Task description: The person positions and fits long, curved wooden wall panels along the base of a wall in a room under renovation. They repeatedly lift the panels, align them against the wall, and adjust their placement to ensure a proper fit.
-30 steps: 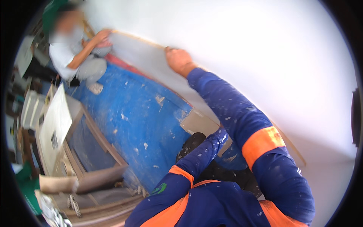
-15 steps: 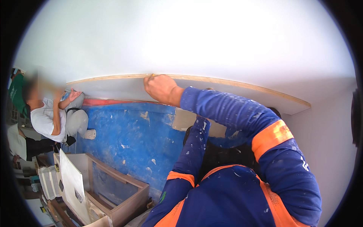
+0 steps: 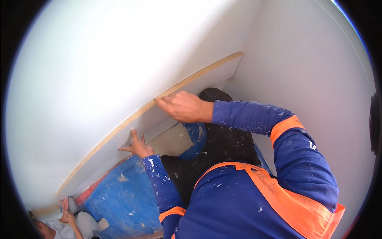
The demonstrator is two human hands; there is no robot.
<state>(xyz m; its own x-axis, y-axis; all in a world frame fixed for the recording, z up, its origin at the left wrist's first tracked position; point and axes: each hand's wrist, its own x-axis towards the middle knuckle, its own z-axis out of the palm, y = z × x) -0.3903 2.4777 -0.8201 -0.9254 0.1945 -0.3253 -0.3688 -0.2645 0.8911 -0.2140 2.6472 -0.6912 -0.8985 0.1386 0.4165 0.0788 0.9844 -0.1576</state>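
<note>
A long pale board [image 3: 217,76] with a bare plywood edge [image 3: 195,77] lies along the white wall, slanting from lower left to upper right. My right hand [image 3: 183,106] is closed at the middle of that edge, knuckles up. Whatever its fingers may hold is hidden. Lower and to the left, my left hand [image 3: 139,146] touches the board's face with its thumb and fingers spread. Both sleeves are blue with orange bands and pale paint spots.
Blue sheeting [image 3: 119,199] with pale spots covers the floor beside a beige patch [image 3: 171,141]. A side wall [image 3: 306,83] meets the board's right end. Another person [image 3: 65,223] sits low at the lower left.
My view has swung right, bringing the corner in and taking the wooden cabinet frame out. My left hand, hidden before, now shows against the board. My right hand stays closed at the edge.
</note>
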